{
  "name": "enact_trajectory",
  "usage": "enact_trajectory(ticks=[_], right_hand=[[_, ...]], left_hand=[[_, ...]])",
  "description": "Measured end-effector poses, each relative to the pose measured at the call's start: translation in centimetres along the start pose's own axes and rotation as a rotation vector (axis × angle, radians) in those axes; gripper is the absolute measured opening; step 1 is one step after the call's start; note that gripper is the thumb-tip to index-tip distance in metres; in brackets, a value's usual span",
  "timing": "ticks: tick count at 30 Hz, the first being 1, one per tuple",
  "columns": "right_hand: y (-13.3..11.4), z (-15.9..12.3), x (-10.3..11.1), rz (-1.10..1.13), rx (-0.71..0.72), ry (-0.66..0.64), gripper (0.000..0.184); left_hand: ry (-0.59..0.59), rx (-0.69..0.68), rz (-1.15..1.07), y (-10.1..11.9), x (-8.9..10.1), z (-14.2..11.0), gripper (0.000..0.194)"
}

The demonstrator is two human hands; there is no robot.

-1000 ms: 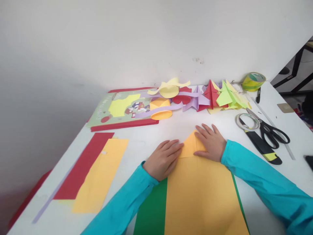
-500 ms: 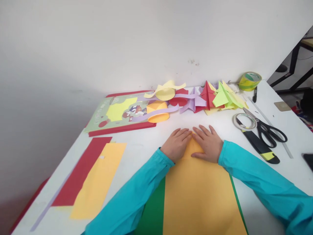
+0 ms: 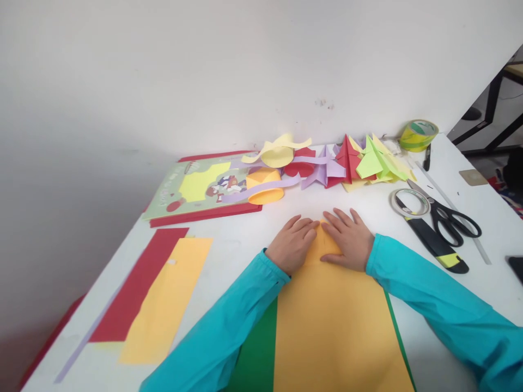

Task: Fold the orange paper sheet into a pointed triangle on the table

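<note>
An orange paper sheet (image 3: 335, 326) lies on the white table (image 3: 245, 239) in front of me, its far end folded to a point. My left hand (image 3: 292, 244) lies flat on the left fold, fingers stretched out. On the right fold rests my right hand (image 3: 349, 239), also flat and open. The fingertips of both hands nearly meet at the tip of the paper. A green sheet (image 3: 255, 354) lies under the orange one. Both arms wear teal sleeves.
A red sheet (image 3: 134, 283) and an orange strip (image 3: 167, 299) lie at the left. Along the wall are a picture book (image 3: 196, 188), folded paper shapes (image 3: 351, 160) and a tape roll (image 3: 419, 134). Scissors (image 3: 447, 215), a clear tape ring (image 3: 411, 201) and a utility knife (image 3: 433, 242) lie at the right.
My left hand has slid up and right along the fold until its fingers meet the right hand at the paper's tip. The right hand has stayed put.
</note>
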State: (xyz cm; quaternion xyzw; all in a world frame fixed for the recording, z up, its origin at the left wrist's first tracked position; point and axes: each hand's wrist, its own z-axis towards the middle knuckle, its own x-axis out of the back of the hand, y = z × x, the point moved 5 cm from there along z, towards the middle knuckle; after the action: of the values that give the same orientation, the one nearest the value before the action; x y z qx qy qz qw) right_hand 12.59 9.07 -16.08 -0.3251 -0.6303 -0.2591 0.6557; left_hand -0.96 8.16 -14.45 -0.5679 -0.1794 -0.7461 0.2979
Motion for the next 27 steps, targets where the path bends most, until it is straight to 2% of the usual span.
enact_trajectory(ticks=[7,18,27], right_hand=[[0.0,0.0,0.0,0.000,0.001,0.000,0.078],[0.1,-0.1,-0.2,-0.019,0.010,0.027,0.078],[0.2,-0.1,-0.3,-0.030,0.005,0.024,0.076]], left_hand=[[0.056,-0.048,0.079,0.6,1.1,-1.0,0.021],[0.083,-0.037,0.080,1.3,2.3,-4.2,0.029],[0.131,-0.006,0.056,1.7,2.8,-6.2,0.027]])
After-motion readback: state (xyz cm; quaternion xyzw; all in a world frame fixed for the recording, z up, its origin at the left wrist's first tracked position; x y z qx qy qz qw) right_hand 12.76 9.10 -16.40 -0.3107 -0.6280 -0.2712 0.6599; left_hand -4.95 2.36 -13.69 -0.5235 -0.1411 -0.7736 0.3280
